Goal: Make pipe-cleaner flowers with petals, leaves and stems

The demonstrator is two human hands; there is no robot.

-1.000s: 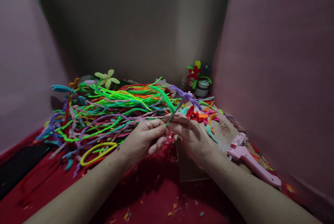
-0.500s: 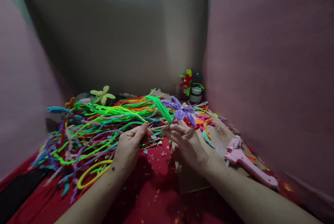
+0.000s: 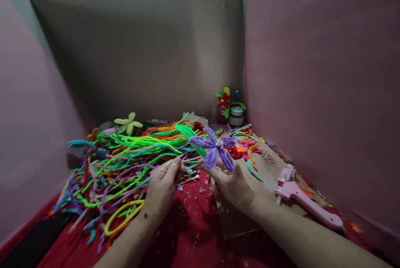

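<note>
My right hand (image 3: 235, 184) is closed on a purple pipe cleaner flower (image 3: 211, 157), whose open face with a pale beaded centre turns towards me. Its stem and my fingertips are mostly hidden behind the petals. Behind the flower a bright green leaf (image 3: 186, 132) slants up to the left. To the left, my left hand (image 3: 163, 182) is closed in a pinch, thumb against fingers; what is in it, if anything, I cannot make out. A large heap of loose pipe cleaners (image 3: 131, 157) in many colours lies beside and beyond that hand.
On the right a pink hot glue gun (image 3: 308, 205) lies on its side near a cardboard sheet (image 3: 233, 218). A pale yellow flower (image 3: 128, 124) stands at the back left, a small pot (image 3: 236, 116) with flowers at the back right. Scraps dot the red cloth (image 3: 187, 239).
The purple flower has turned to face me more fully, and the green leaf has swung behind it, leaning left. The whole view has shifted slightly. My left hand stays pinched.
</note>
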